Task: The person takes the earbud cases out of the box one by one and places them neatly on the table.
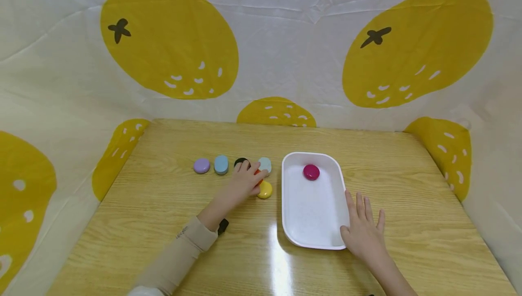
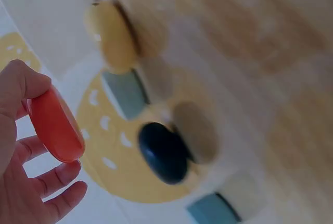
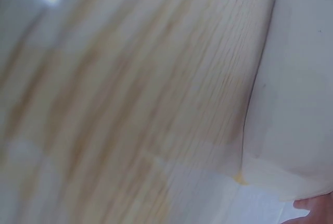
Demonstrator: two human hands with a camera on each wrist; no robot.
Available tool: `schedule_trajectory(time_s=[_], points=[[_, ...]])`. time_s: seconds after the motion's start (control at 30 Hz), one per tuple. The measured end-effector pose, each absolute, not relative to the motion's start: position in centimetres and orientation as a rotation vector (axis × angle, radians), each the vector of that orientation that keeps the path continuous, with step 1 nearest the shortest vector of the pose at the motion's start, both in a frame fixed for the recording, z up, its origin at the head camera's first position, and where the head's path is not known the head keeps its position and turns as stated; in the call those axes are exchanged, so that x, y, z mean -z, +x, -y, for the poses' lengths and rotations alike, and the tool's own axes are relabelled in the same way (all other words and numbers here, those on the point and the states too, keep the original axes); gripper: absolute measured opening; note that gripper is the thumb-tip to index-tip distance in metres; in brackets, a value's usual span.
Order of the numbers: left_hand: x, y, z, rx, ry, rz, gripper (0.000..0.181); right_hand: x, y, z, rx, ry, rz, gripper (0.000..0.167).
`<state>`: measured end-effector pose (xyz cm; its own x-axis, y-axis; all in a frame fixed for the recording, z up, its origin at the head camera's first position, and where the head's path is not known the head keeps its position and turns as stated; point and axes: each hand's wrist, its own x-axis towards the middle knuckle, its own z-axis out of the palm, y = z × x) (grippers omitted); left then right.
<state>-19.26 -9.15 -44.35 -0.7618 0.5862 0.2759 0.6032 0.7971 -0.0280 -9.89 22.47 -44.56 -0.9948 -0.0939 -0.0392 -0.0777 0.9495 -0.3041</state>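
Observation:
My left hand pinches a glossy orange-red disc between thumb and fingers, lifted off the table in the left wrist view. Close by it lie a yellow disc, a pale mint oval piece and a black disc, the last partly covered by the hand in the head view. My right hand has its fingers extended, and touches the right side of a white tray. Inside the tray, toward its far end, rests a magenta disc. Only a bit of the right hand shows in the right wrist view.
Left of the black disc, a blue oval piece and a purple disc continue the row. All stand on a wood-grain table. A white cloth with yellow fruit shapes hangs around the back and sides.

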Motion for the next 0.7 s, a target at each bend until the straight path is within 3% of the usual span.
schedule_trajectory(time_s=[0.27, 0.7], points=[[45.8, -18.8, 11.6, 0.137, -0.885, 2.861, 0.033, 44.5, -9.8, -22.5, 0.488, -0.133, -3.041, 0.080], [45.8, -18.2, 11.9, 0.056, -0.937, 2.910, 0.036, 44.6, -9.8, -22.5, 0.493, -0.142, -3.051, 0.080]])
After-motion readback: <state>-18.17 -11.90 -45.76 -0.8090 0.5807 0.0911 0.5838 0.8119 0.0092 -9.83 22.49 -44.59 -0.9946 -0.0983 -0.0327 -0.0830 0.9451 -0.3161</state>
